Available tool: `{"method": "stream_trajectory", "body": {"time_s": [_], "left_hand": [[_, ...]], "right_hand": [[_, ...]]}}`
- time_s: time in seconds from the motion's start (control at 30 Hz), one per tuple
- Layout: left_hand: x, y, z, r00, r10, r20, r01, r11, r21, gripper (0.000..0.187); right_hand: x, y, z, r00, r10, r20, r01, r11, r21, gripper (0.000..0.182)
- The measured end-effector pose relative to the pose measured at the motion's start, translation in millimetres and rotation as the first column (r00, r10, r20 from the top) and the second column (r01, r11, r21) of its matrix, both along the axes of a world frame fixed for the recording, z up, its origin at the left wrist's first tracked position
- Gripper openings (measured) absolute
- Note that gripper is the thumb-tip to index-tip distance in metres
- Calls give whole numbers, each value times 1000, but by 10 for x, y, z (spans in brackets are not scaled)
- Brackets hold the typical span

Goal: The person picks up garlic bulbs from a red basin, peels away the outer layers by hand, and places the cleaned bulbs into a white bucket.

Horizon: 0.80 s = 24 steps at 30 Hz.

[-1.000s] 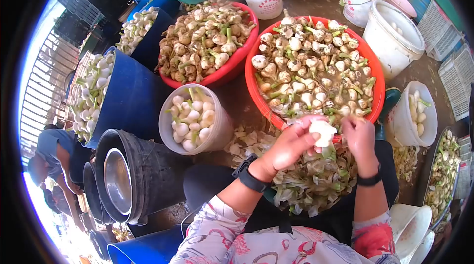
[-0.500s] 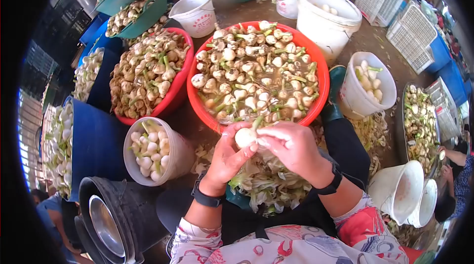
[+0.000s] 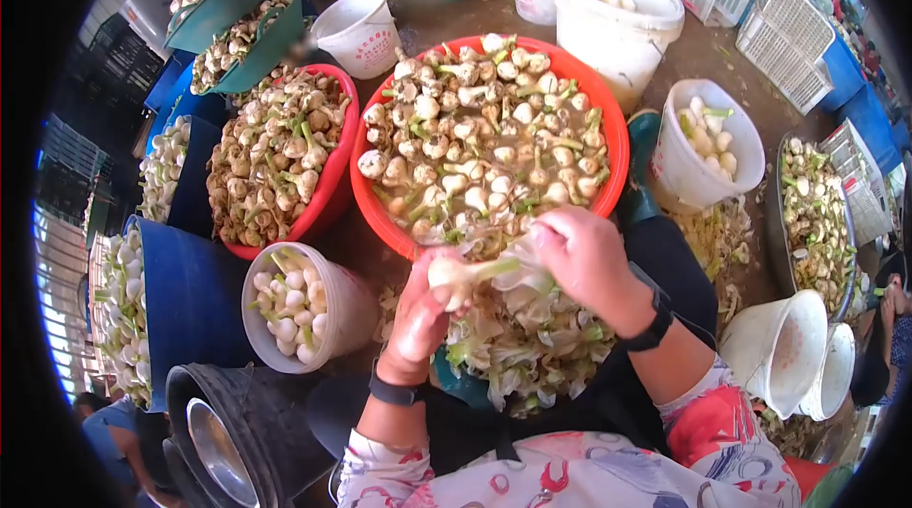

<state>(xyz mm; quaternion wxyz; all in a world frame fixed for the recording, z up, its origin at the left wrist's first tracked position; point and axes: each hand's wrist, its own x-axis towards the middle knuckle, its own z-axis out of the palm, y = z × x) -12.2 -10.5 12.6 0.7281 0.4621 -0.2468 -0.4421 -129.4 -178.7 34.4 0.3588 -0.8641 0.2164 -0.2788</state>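
A garlic bulb point(image 3: 448, 280) with a green stem sits in my left hand point(image 3: 416, 313), its fingers wrapped round it and the stem pointing right. My right hand point(image 3: 591, 266) is closed on a pale strip of garlic skin point(image 3: 528, 266), which hangs beside the stem's end. Below both hands lies a heap of peeled skins point(image 3: 537, 346). Just beyond them stands a red basin point(image 3: 622, 142) of unpeeled garlic bulbs point(image 3: 475, 142) in murky water. Left of my left hand, a white bucket point(image 3: 350, 313) holds peeled bulbs point(image 3: 288, 308).
A second red basin point(image 3: 350, 142) at left is heaped with dirty garlic. Blue tubs point(image 3: 195, 308) and black buckets point(image 3: 242, 413) stand at the left. A white bucket point(image 3: 670, 166) with peeled bulbs stands at right, near tipped white buckets point(image 3: 760, 356). Another person's hands point(image 3: 893, 299) show at the far right.
My right hand has moved right, away from the bulb, with a strip of skin in it. The bulb has tipped in my left hand, so its stem now points right.
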Motion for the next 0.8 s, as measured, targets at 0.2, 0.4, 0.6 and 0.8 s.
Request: {"method": "stream_trajectory", "body": {"time_s": [0.2, 0.4, 0.6, 0.8], "left_hand": [[-76, -87, -13, 997, 35, 63, -44, 989, 142, 53], [-141, -127, -397, 850, 72, 523, -94, 995, 17, 44], [-259, -206, -293, 989, 96, -109, -46, 919, 391, 44], [-314, -33, -7, 1000, -11, -18, 15, 960, 280, 27]], "right_hand": [[-12, 213, 11, 942, 322, -94, -336, 908, -252, 20], [-14, 394, -78, 953, 279, -116, -299, 812, -500, 14], [-37, 426, -226, 922, 253, -294, -384, 700, -602, 10], [-168, 317, -322, 943, 258, -212, -323, 865, -383, 7]]}}
